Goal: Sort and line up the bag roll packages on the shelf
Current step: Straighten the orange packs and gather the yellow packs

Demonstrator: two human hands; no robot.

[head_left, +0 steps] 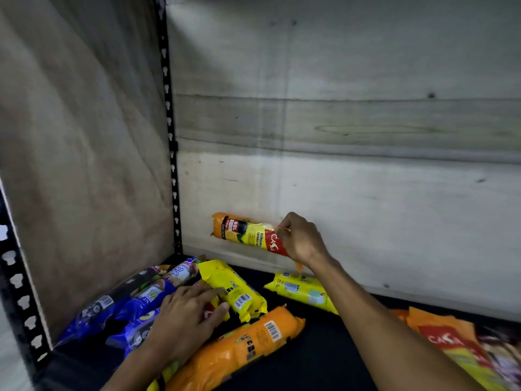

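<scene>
Gripping crinkly orange roll package [248, 234], right hand [300, 239]; left hand [184, 317] spread over glossy packs.

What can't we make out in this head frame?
- Lifted orange package: its right end is covered by the right hand.
- Package under the left hand: label mostly covered, only a bit of red shows.
- Orange and red packages at right: blurred and cut off by the frame edge.
- Blue packages: dim light, small print unreadable.
- Shelf front: below the frame.
</scene>
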